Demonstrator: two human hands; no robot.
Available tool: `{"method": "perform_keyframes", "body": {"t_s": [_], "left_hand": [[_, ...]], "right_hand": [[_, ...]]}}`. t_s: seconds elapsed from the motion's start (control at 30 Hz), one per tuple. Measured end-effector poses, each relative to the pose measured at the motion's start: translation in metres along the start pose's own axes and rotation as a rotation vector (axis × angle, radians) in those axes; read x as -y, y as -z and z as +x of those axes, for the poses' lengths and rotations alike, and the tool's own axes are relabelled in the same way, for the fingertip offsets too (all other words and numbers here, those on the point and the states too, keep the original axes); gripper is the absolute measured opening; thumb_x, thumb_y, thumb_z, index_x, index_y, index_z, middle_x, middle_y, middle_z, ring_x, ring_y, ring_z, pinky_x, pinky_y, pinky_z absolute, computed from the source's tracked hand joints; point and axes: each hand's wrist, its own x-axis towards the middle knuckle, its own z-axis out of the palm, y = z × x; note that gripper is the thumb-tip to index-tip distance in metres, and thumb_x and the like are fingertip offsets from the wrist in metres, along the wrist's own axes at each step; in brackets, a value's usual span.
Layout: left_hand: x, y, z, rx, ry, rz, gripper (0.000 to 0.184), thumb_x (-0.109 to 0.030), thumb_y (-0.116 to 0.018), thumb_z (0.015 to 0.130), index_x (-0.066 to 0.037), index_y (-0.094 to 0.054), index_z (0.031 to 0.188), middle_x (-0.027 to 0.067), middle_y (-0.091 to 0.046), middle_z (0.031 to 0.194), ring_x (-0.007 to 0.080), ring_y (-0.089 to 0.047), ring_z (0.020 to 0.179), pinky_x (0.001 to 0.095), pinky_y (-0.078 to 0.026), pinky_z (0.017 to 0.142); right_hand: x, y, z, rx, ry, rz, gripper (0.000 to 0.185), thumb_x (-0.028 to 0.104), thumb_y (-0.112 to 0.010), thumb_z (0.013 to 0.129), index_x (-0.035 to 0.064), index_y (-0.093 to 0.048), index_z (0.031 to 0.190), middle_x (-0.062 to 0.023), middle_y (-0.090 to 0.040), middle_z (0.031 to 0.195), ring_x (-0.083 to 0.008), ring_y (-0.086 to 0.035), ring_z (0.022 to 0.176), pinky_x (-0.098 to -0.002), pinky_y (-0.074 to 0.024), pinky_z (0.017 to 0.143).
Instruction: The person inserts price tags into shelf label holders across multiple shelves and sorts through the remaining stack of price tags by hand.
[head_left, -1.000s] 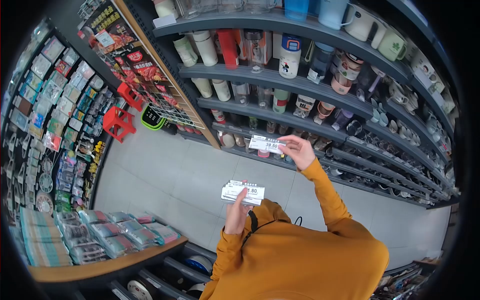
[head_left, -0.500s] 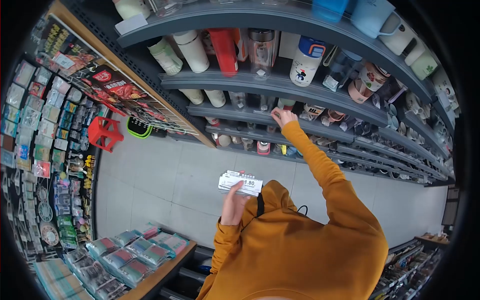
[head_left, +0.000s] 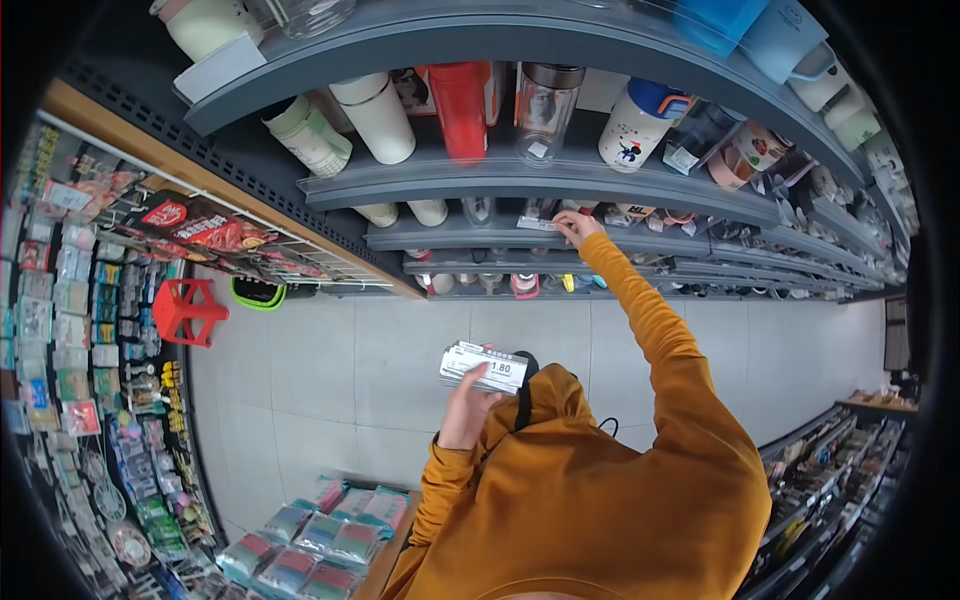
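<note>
A stack of white price tags [head_left: 470,367] sits in my left hand [head_left: 464,410], the thumb pressed over the top one, which reads "1.80". My right hand [head_left: 576,229] reaches to the front edge of a shelf [head_left: 450,240], its fingers pinched at the right end of a single white price tag [head_left: 538,223]. That tag lies along the shelf's front strip, below a row of bottles. On the shelf above stand a red bottle [head_left: 460,115], a clear bottle [head_left: 548,110] and a white bottle with a blue lid [head_left: 640,125].
Shelves of cups and bottles curve away to the right. A red stool [head_left: 190,312] and a green-rimmed basket [head_left: 258,292] stand on the tiled floor at left. Packaged goods [head_left: 325,540] lie on a low display behind me, beside hanging goods [head_left: 75,330] on the left wall.
A price tag now shows flat at the shelf edge by my right fingers. My right hand appears slightly further right, and the view has shifted. My left hand keeps its stack.
</note>
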Motion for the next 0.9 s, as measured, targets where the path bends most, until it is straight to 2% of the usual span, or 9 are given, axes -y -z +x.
{"method": "perform_keyframes", "body": {"t_s": [0.03,0.07,0.2,0.4,0.5,0.6,0.7,0.8,0.9], "left_hand": [[-0.008,0.006,0.001,0.008,0.016,-0.001,0.041,-0.018,-0.058,0.089,-0.007,-0.048,0.127,0.0075,-0.059,0.115,0.0133,-0.059,0.097,0.0210,-0.050,0.069],[-0.017,0.012,0.002,0.015,0.030,0.016,0.041,-0.018,-0.058,0.089,-0.007,-0.048,0.127,0.0075,-0.059,0.115,0.0133,-0.059,0.097,0.0209,-0.050,0.069],[-0.049,0.027,0.002,0.033,0.068,0.085,0.042,-0.019,-0.059,0.089,-0.007,-0.048,0.128,0.0077,-0.059,0.116,0.0132,-0.060,0.096,0.0209,-0.050,0.068],[-0.073,0.050,0.007,0.059,0.108,0.136,0.043,-0.019,-0.059,0.089,-0.007,-0.047,0.128,0.0083,-0.058,0.119,0.0135,-0.059,0.099,0.0211,-0.049,0.068],[-0.077,0.056,0.005,0.078,0.120,0.151,0.043,-0.019,-0.058,0.089,-0.007,-0.046,0.129,0.0085,-0.058,0.120,0.0138,-0.059,0.101,0.0217,-0.050,0.069],[-0.078,0.055,0.001,0.096,0.137,0.143,0.043,-0.018,-0.058,0.090,-0.006,-0.046,0.130,0.0085,-0.058,0.120,0.0141,-0.059,0.101,0.0230,-0.050,0.071],[-0.079,0.047,-0.004,0.135,0.121,0.149,0.042,-0.015,-0.055,0.091,-0.005,-0.045,0.131,0.0090,-0.056,0.122,0.0159,-0.058,0.104,0.0247,-0.052,0.074],[-0.081,0.029,-0.009,0.196,0.078,0.171,0.039,-0.013,-0.053,0.092,-0.004,-0.046,0.130,0.0100,-0.055,0.124,0.0186,-0.059,0.107,0.0280,-0.053,0.076],[-0.077,0.011,-0.010,0.194,0.001,0.241,0.036,-0.011,-0.054,0.093,-0.002,-0.047,0.127,0.0119,-0.056,0.121,0.0223,-0.060,0.105,0.0335,-0.054,0.080]], "right_hand": [[0.000,0.001,-0.001,0.006,-0.006,0.006,0.013,0.025,-0.063,0.086,0.0197,-0.063,0.098,-0.0007,-0.067,0.070,-0.0122,-0.064,0.056,-0.0291,-0.0474,0.056],[0.000,0.001,-0.003,-0.001,-0.012,0.011,0.012,0.025,-0.063,0.086,0.0190,-0.065,0.097,-0.0008,-0.065,0.066,-0.0124,-0.064,0.056,-0.0287,-0.0476,0.056],[0.004,0.004,0.001,-0.080,-0.059,0.004,0.015,0.027,-0.063,0.086,0.0178,-0.066,0.098,-0.0020,-0.066,0.069,-0.0137,-0.065,0.058,-0.0287,-0.0488,0.058],[0.028,0.004,-0.001,0.053,-0.085,-0.218,0.014,0.026,-0.062,0.086,0.0177,-0.065,0.097,-0.0023,-0.068,0.076,-0.0200,-0.067,0.066,-0.0339,-0.0514,0.062],[0.025,-0.004,0.004,-0.007,-0.010,-0.573,0.015,0.027,-0.060,0.086,0.0177,-0.065,0.096,-0.0023,-0.069,0.089,-0.0241,-0.067,0.079,-0.0378,-0.0522,0.068],[0.019,-0.011,0.003,0.004,0.008,-0.666,0.016,0.028,-0.058,0.086,0.0190,-0.065,0.098,-0.0013,-0.066,0.103,-0.0260,-0.064,0.091,-0.0407,-0.0517,0.073],[0.015,-0.018,-0.003,-0.009,0.031,-0.660,0.016,0.026,-0.056,0.088,0.0206,-0.066,0.099,-0.0005,-0.062,0.113,-0.0260,-0.063,0.093,-0.0417,-0.0516,0.075],[0.015,-0.024,-0.026,-0.295,0.206,-0.428,0.016,0.024,-0.058,0.088,0.0209,-0.067,0.102,-0.0021,-0.062,0.110,-0.0229,-0.065,0.087,-0.0353,-0.0519,0.071],[0.086,-0.010,-0.074,-0.305,0.010,0.199,0.018,0.022,-0.059,0.090,0.0148,-0.067,0.105,-0.0038,-0.065,0.097,-0.0146,-0.064,0.077,-0.0259,-0.0492,0.067]]}}
